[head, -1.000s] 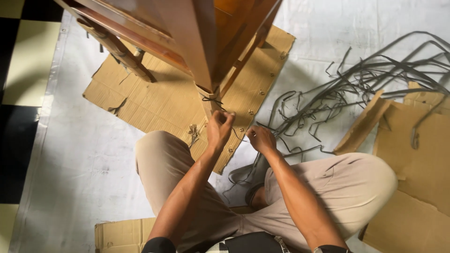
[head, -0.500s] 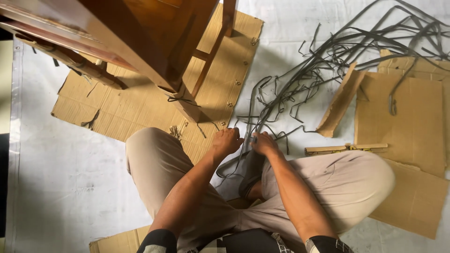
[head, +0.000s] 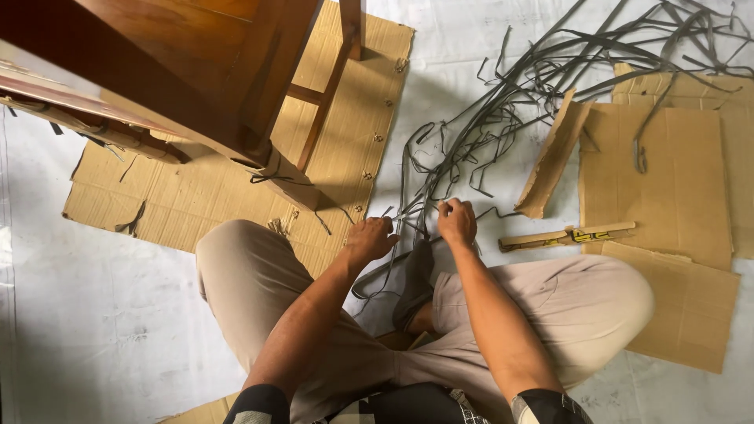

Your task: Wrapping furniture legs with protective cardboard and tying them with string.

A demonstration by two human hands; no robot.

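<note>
1. Head view: the left hand point(head: 371, 238) is curled, fingers pressed together around a thin grey strap point(head: 408, 212), just on the near side of the wooden furniture leg point(head: 294, 182). The right hand point(head: 456, 221) pinches the same strap between thumb and fingertips, a little farther from that leg.
2. The strap runs from the two hands into the tangled pile of grey straps point(head: 550, 86), which lies well away from the leg on the white floor sheet point(head: 118, 314).
3. Judged from this, drawing the strap taut between both hands and working one strand free at a time should avoid snagging the pile.
4. Flat cardboard point(head: 196, 196) lies under the leg; keeping the pull low and away from it looks wise.
</note>
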